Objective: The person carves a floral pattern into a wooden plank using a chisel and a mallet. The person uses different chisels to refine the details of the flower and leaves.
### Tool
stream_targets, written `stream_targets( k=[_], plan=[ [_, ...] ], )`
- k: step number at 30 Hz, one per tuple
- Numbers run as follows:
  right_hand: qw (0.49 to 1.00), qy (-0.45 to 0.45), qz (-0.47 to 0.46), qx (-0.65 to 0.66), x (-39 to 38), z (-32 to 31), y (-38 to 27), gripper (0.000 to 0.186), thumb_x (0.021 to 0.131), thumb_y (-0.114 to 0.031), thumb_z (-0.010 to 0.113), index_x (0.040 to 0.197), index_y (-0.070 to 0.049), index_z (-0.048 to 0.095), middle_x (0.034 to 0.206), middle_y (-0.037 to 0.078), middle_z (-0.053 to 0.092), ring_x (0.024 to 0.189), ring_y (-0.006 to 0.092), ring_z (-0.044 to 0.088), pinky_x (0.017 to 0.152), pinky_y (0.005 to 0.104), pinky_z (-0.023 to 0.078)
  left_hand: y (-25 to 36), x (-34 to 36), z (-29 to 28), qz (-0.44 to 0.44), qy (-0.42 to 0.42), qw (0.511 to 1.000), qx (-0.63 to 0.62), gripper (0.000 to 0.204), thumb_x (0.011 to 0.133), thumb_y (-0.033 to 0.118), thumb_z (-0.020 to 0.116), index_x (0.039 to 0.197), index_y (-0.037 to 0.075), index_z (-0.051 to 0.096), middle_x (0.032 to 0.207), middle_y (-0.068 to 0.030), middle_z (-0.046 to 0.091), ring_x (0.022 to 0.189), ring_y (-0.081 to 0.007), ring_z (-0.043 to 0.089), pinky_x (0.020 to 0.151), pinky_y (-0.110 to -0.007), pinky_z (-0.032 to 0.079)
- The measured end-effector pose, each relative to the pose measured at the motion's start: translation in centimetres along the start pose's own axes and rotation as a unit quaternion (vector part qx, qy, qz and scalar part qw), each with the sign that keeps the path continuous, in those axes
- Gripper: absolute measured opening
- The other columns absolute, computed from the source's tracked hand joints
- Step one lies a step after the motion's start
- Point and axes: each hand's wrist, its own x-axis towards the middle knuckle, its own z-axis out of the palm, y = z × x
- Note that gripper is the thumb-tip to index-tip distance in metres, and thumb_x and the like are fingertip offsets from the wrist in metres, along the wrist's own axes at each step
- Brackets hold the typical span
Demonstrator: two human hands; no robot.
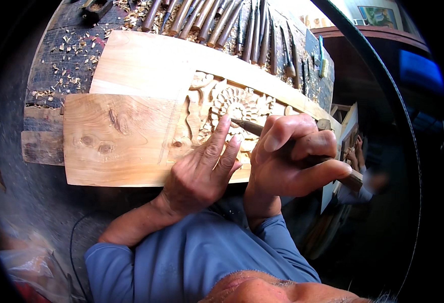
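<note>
A long pale wooden panel (115,146) lies across the bench in front of me, carved in relief with a round, many-petalled flower (234,98) and leaves. My right hand (295,156) is closed around a carving chisel (248,126), its dark blade slanting down to the left onto the flower. The wooden butt of its handle pokes out beside my thumb. My left hand (196,174) rests on the panel's near side, fingers stretched out, with the index fingertip by the blade's tip. My right hand hides the carving beneath it.
Beyond the panel, several wooden-handled chisels (222,25) lie in a row on the dark bench (42,81). A brush (324,66) lies at their right end. Wood shavings (70,48) litter the bench's far left. Another person's hands (356,151) appear at right. A plastic bag (35,265) sits lower left.
</note>
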Motion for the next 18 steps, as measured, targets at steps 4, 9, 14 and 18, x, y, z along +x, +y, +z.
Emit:
stream_targets(
  k=[4,9,14,18],
  plan=[
    [1.0,0.01,-0.011,-0.007,0.3,-0.3,0.5,0.077,0.103,-0.081,0.019,0.089,-0.008,0.039,0.075,0.023,0.064,0.06,0.0225,0.059,0.052,0.0308,0.051,-0.6,0.3,0.2,0.05,0.025,0.995,0.081,0.045,0.102,0.019,0.071,0.138,-0.006,0.062,0.151,-0.0356,0.056,0.113,-0.0389,0.077,0.083,-0.039,0.066],
    [1.0,0.003,-0.009,-0.023,0.5,-0.4,1.0,0.077,0.104,-0.081,0.019,0.089,-0.008,0.04,0.075,0.023,0.064,0.06,0.0215,0.058,0.051,0.0298,0.049,-0.6,0.3,0.4,0.041,0.017,0.997,0.056,0.045,0.103,0.019,0.07,0.139,-0.007,0.06,0.152,-0.0357,0.055,0.118,-0.0402,0.075,0.086,-0.039,0.066],
    [0.999,-0.001,-0.007,-0.039,0.4,-0.1,1.2,0.076,0.104,-0.08,0.021,0.089,-0.008,0.04,0.075,0.023,0.065,0.062,0.021,0.061,0.05,0.0295,0.05,-0.6,0.5,0.3,0.044,0.01,0.993,0.105,0.048,0.102,0.02,0.071,0.14,-0.007,0.059,0.153,-0.037,0.053,0.118,-0.041,0.074,0.086,-0.04,0.065],
    [0.989,-0.018,-0.029,-0.141,1.0,0.9,1.2,0.07,0.107,-0.074,0.027,0.088,-0.007,0.039,0.072,0.019,0.064,0.06,0.021,0.061,0.049,0.0301,0.051,-0.9,0.4,0.5,0.038,0.013,0.997,0.069,0.049,0.102,0.021,0.072,0.141,-0.005,0.058,0.155,-0.0379,0.051,0.116,-0.041,0.075,0.082,-0.038,0.065]
  ],
)
